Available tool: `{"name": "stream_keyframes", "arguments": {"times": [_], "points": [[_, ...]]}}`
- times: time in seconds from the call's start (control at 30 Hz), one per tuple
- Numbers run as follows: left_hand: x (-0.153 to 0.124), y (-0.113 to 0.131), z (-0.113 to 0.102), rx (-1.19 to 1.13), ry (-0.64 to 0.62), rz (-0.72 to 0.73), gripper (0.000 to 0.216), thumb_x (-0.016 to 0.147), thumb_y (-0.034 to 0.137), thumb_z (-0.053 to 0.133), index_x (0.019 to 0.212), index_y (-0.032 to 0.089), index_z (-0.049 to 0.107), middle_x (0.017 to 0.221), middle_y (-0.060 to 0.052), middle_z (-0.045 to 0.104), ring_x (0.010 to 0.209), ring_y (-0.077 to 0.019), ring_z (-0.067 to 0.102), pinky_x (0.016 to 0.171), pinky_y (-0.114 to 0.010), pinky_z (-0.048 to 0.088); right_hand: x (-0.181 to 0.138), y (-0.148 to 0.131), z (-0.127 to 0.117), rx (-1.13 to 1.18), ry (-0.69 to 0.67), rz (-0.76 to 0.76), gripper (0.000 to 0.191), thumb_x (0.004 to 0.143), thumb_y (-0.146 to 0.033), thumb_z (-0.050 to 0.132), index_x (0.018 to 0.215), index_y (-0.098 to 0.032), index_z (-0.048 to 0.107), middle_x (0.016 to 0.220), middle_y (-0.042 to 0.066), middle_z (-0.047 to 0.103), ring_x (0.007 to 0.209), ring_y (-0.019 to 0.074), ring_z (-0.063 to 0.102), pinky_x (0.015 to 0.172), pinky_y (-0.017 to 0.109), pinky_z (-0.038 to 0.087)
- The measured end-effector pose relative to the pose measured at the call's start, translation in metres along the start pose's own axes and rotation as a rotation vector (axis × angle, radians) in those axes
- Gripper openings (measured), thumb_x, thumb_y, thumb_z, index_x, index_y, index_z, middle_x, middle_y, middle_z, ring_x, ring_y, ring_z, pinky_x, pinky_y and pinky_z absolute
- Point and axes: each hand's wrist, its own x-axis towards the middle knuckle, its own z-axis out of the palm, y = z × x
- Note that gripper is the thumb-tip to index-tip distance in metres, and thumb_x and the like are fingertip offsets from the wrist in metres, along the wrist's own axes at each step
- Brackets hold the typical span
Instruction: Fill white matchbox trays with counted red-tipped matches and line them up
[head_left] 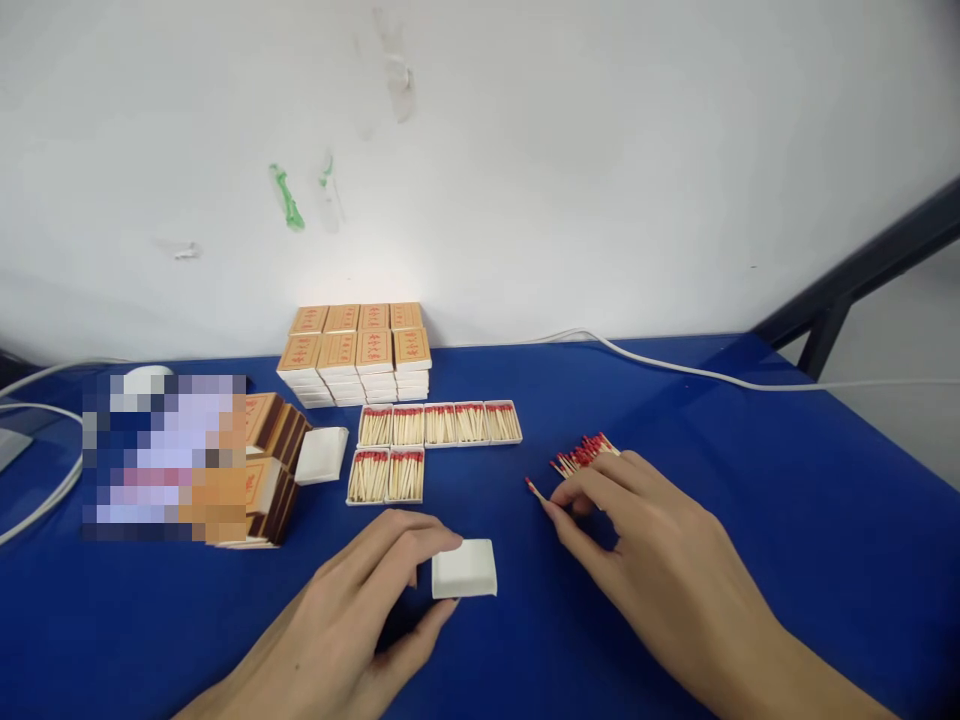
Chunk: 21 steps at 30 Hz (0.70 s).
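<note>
A small white matchbox tray (464, 569) sits between the thumb and fingers of my left hand (375, 590), low in the middle of the view. No matches show in it. My right hand (660, 550) pinches a red-headed match (534, 489) between thumb and index finger. Right behind those fingers lies a loose pile of matches (583, 453), partly hidden by the hand. Ahead of my left hand, several trays full of matches (407, 426) stand side by side in two rows, heads pointing away from me.
Orange-labelled matchboxes (355, 352) are stacked against the wall. More matchbox parts (274, 480) lie at the left beside a white tray (322, 455) and a pixelated patch. A white cable (660, 365) runs along the back of the blue table (750, 480); a dark metal bar (862, 265) slants at the right.
</note>
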Motion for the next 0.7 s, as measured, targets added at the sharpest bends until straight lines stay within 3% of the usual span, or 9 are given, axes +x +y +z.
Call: {"name": "stream_keyframes", "arguments": {"times": [0.27, 0.4, 0.7], "points": [[-0.002, 0.0, 0.0, 0.006, 0.007, 0.028, 0.034, 0.115, 0.02, 0.064, 0.146, 0.032, 0.06, 0.129, -0.001, 0.07, 0.108, -0.0121, 0.077, 0.098, -0.019, 0.063, 0.008, -0.004, 0.003, 0.038, -0.037, 0.03, 0.035, 0.116, -0.037, 0.057, 0.083, -0.027, 0.063, 0.083, 0.002, 0.068, 0.082, 0.0232, 0.069, 0.064, 0.034, 0.055], [-0.001, 0.0, 0.0, 0.025, 0.014, 0.072, 0.031, 0.116, 0.018, 0.061, 0.145, 0.029, 0.06, 0.13, -0.003, 0.071, 0.115, -0.014, 0.077, 0.101, -0.02, 0.062, 0.01, -0.003, 0.003, -0.005, -0.045, 0.053, 0.035, 0.114, -0.04, 0.059, 0.082, -0.028, 0.063, 0.082, 0.003, 0.068, 0.086, 0.0264, 0.071, 0.06, 0.035, 0.054], [-0.003, 0.0, -0.001, 0.112, 0.031, 0.106, 0.024, 0.118, 0.024, 0.059, 0.142, 0.027, 0.063, 0.124, -0.005, 0.076, 0.108, -0.0159, 0.08, 0.098, -0.022, 0.067, 0.009, -0.015, 0.009, 0.026, -0.004, 0.071, 0.029, 0.112, -0.039, 0.064, 0.085, -0.027, 0.064, 0.083, 0.002, 0.067, 0.082, 0.025, 0.072, 0.054, 0.034, 0.047]]}}
